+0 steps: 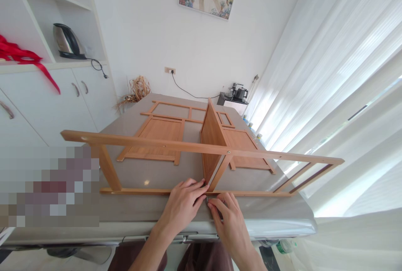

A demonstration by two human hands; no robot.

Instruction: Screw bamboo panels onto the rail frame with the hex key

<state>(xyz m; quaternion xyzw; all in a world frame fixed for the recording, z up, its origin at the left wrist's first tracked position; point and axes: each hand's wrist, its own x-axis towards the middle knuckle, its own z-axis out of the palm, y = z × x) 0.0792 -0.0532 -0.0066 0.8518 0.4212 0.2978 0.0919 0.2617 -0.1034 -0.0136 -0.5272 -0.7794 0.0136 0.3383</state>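
A long wooden frame [185, 142] stands on its edge across the front of the table. An upright wooden panel [213, 126] meets it near the middle and runs away from me. My left hand [185, 200] grips the lower rail and the panel's near corner, its fingers bunched at the joint. Just to the right, my right hand [228, 210] is closed in a pinch beside the rail. A small thin metal rod, apparently an Allen key [207, 199], shows at its fingertips, mostly hidden. A screw head [228, 152] sits in the upper rail above the joint.
Flat framed panels lie behind on the grey table [132, 179], left [158, 137] and right [243, 147] of the upright panel. A black kettle [241, 93] stands on a small cabinet beyond. White curtains [314, 74] hang at right; a person, blurred out, is at left.
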